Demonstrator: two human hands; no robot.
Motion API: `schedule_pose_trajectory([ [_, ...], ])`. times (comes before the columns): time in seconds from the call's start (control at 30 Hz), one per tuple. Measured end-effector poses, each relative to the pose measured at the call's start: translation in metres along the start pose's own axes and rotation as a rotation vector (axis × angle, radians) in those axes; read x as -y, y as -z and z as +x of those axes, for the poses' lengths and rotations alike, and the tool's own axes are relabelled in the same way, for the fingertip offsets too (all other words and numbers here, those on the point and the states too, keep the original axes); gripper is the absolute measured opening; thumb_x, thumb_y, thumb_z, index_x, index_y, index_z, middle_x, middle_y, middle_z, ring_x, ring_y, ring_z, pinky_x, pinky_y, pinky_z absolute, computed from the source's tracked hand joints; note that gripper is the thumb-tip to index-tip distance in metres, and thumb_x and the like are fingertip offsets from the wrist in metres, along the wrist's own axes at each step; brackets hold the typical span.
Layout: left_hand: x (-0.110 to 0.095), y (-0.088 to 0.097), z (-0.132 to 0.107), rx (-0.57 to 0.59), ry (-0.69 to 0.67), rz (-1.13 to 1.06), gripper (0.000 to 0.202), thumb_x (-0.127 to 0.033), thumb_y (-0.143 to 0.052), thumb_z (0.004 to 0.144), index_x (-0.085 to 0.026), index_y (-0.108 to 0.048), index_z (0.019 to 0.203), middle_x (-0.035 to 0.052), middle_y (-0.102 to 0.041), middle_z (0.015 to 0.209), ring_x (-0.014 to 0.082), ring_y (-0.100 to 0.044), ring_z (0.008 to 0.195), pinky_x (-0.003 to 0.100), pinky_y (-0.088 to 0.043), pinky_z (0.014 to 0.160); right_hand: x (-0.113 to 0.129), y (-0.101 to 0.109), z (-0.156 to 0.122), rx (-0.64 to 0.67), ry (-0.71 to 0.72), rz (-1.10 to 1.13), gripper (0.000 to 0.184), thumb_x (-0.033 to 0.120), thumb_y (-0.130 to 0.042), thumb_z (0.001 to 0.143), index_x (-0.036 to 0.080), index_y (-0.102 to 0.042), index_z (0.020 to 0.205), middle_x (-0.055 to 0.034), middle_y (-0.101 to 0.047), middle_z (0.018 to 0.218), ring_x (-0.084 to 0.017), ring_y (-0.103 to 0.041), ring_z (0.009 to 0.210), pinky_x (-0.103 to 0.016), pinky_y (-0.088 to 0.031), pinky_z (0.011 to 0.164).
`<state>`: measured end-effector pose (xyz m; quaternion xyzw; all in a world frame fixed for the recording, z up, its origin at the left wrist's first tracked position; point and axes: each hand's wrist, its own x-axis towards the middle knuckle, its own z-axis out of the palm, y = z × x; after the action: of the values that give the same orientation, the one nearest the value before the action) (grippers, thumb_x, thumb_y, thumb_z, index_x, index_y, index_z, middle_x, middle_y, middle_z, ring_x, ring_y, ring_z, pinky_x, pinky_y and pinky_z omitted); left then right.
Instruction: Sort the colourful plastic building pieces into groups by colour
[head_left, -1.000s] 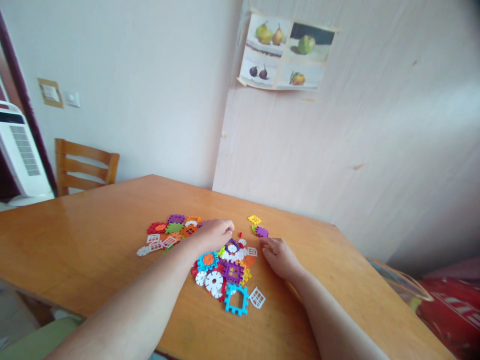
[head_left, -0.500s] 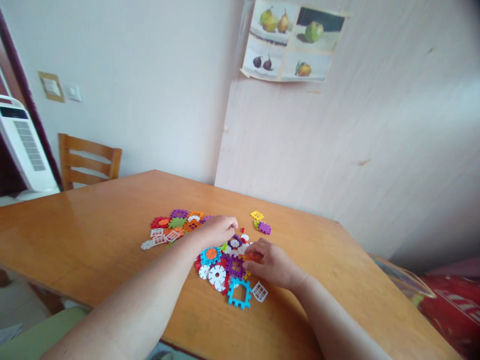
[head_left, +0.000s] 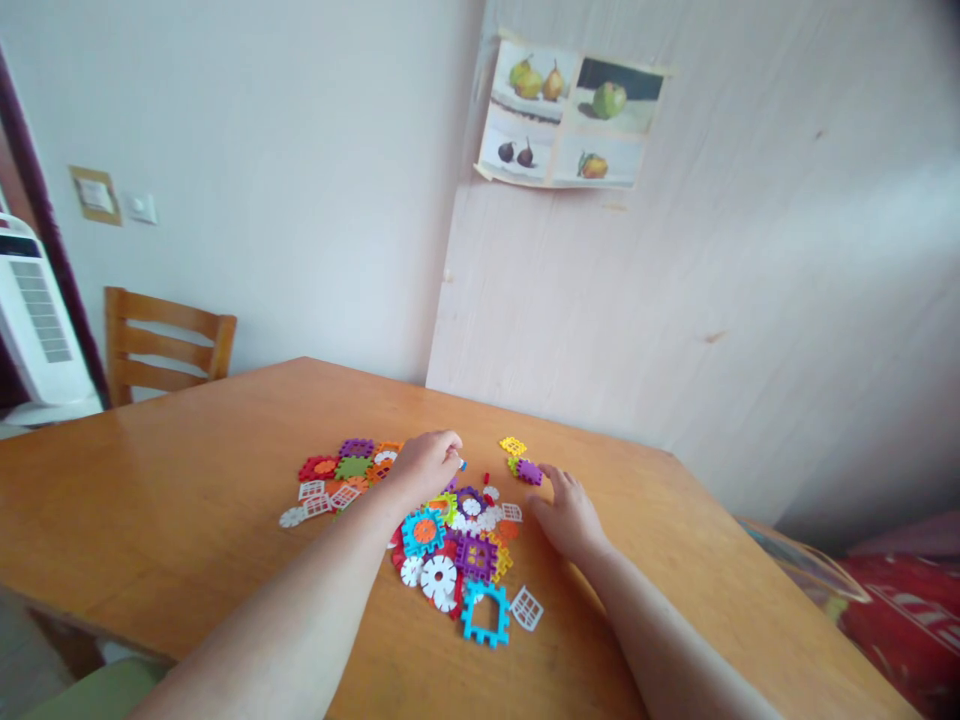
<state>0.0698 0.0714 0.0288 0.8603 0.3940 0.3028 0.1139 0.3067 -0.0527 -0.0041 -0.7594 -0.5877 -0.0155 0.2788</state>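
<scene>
A heap of flat plastic interlocking pieces [head_left: 457, 545] in many colours lies on the wooden table [head_left: 187, 480]. My left hand [head_left: 426, 465] rests curled at the heap's far edge, its fingertips pinched on a small blue and white piece. My right hand [head_left: 570, 515] lies on the table just right of the heap, fingers stretched toward a purple piece [head_left: 527, 471] and a yellow piece [head_left: 512, 446]. A blue square frame [head_left: 486, 612] and a white grid piece [head_left: 526, 607] lie nearest me.
A second cluster of red, green, purple and white pieces [head_left: 337, 475] lies left of my left hand. A wooden chair [head_left: 161, 340] stands at the table's far left. A fruit poster [head_left: 566, 115] hangs on the wall. The table's right edge drops beside a red cloth [head_left: 900, 610].
My right hand has pulled out of the heap and moved right and away, fingers now stretched flat near the purple piece. My left hand stays at the heap's far edge.
</scene>
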Motion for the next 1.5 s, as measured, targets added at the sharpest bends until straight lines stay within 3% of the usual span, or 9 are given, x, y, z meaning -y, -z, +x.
schedule_pose_trajectory([
  [0.23,0.012,0.006,0.005,-0.106,0.213,-0.029,0.021,-0.024,-0.048,0.085,-0.025,-0.062,0.101,0.0020,-0.071,0.103,0.0166,-0.063,0.094,0.025,-0.042,0.074,-0.001,-0.012,0.028,0.080,-0.118,-0.148,0.059,0.039,-0.056,0.081,0.016,-0.049,0.135,-0.0152,-0.058,0.128,-0.030,-0.051,0.119,-0.039,-0.037,0.097],
  [0.37,0.016,0.003,0.006,-0.116,0.210,-0.052,0.021,-0.026,-0.048,0.084,-0.025,-0.062,0.100,0.0015,-0.071,0.100,0.0167,-0.064,0.090,0.025,-0.042,0.072,-0.001,-0.017,0.042,0.107,-0.148,-0.180,0.044,0.040,-0.055,0.082,0.023,-0.059,0.123,-0.0104,-0.063,0.122,-0.028,-0.054,0.113,-0.037,-0.039,0.091],
  [0.6,0.018,-0.001,0.006,-0.125,0.203,-0.069,0.018,-0.027,-0.048,0.084,-0.026,-0.062,0.096,-0.0002,-0.070,0.091,0.0159,-0.062,0.082,0.024,-0.039,0.067,-0.011,-0.021,0.051,0.062,-0.163,-0.097,0.029,0.037,-0.052,0.085,0.025,-0.068,0.107,-0.0069,-0.069,0.107,-0.022,-0.060,0.100,-0.028,-0.041,0.079],
  [0.77,0.014,0.003,0.004,-0.118,0.205,-0.044,0.017,-0.030,-0.047,0.086,-0.026,-0.063,0.091,0.0002,-0.070,0.090,0.0160,-0.061,0.084,0.024,-0.038,0.068,-0.008,-0.021,0.054,0.069,-0.210,-0.085,0.033,0.041,-0.042,0.091,0.022,-0.069,0.096,-0.0082,-0.070,0.091,-0.021,-0.062,0.084,-0.027,-0.039,0.067],
  [0.9,0.010,0.008,0.003,-0.105,0.244,-0.005,0.018,-0.031,-0.046,0.087,-0.026,-0.063,0.089,-0.0001,-0.070,0.088,0.0167,-0.062,0.082,0.025,-0.037,0.065,0.007,-0.028,0.054,0.069,-0.157,-0.032,0.033,0.041,-0.042,0.091,0.024,-0.068,0.104,-0.0077,-0.070,0.093,-0.022,-0.062,0.088,-0.028,-0.040,0.070],
  [1.03,0.008,0.009,0.003,-0.087,0.255,0.019,0.019,-0.032,-0.046,0.088,-0.025,-0.064,0.089,-0.0002,-0.070,0.088,0.0166,-0.062,0.082,0.025,-0.037,0.065,0.018,-0.035,0.059,0.079,-0.028,0.125,0.035,0.041,-0.039,0.091,0.021,-0.068,0.093,-0.0049,-0.069,0.084,-0.019,-0.061,0.079,-0.026,-0.039,0.066],
  [1.13,0.009,0.009,0.003,-0.095,0.262,0.024,0.020,-0.033,-0.045,0.089,-0.025,-0.064,0.089,-0.0002,-0.071,0.088,0.0165,-0.061,0.081,0.025,-0.037,0.066,0.018,-0.037,0.069,0.018,-0.056,0.213,0.041,0.045,-0.034,0.093,0.020,-0.066,0.091,-0.0039,-0.067,0.079,-0.018,-0.059,0.073,-0.024,-0.037,0.060],
  [1.33,0.015,0.008,0.004,-0.115,0.289,0.019,0.020,-0.033,-0.045,0.089,-0.025,-0.063,0.091,0.0007,-0.070,0.090,0.0171,-0.062,0.083,0.026,-0.038,0.067,0.015,-0.040,0.087,0.065,-0.120,0.088,0.037,0.042,-0.035,0.095,0.021,-0.065,0.101,-0.0065,-0.069,0.092,-0.017,-0.061,0.081,-0.024,-0.037,0.064],
  [1.5,0.019,0.002,0.004,-0.021,0.277,0.029,0.022,-0.026,-0.044,0.087,-0.025,-0.062,0.100,0.0022,-0.071,0.098,0.0181,-0.064,0.091,0.026,-0.041,0.072,0.038,-0.048,0.087,0.146,-0.038,0.038,0.032,0.039,-0.039,0.095,0.020,-0.065,0.098,-0.0077,-0.069,0.094,-0.018,-0.061,0.084,-0.024,-0.036,0.067],
])
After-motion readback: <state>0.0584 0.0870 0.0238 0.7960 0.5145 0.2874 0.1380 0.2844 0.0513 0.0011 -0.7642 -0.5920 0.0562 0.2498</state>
